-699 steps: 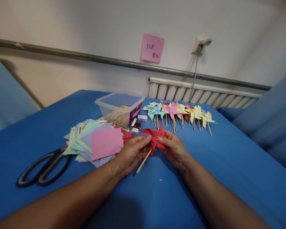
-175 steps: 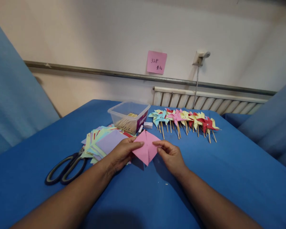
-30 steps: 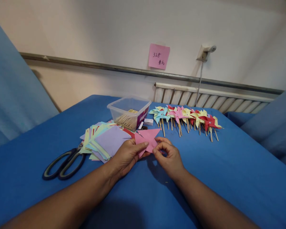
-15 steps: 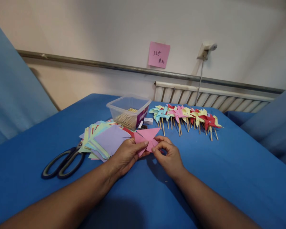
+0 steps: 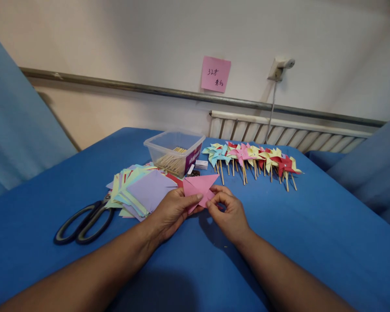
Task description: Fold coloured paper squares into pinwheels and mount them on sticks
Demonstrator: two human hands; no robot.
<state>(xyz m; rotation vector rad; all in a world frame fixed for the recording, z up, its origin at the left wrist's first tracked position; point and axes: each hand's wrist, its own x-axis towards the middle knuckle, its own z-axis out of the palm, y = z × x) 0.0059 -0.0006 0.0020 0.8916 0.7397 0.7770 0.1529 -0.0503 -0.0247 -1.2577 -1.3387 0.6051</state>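
Between my hands is a pink paper square (image 5: 197, 185) with slits cut in from its corners, held above the blue cloth. My left hand (image 5: 177, 208) grips its left side, thumb on top and fingers underneath. At the lower right, my right hand (image 5: 229, 212) pinches a corner of the paper between thumb and index finger. Left of the hands lies a stack of coloured paper squares (image 5: 149, 193), a purple one uppermost. A large pair of scissors (image 5: 84, 222) with dark handles rests beside the stack, its blades partly hidden under the paper.
A clear plastic box (image 5: 169, 151) of wooden sticks stands behind the paper, with a small white box (image 5: 201, 164) beside it. Several finished pinwheels (image 5: 243, 152) on sticks lie at the back right. A radiator (image 5: 292, 132) and rail (image 5: 143, 88) run along the wall.
The view has shifted very slightly. Both hands keep their hold on the pink paper, with almost no movement.
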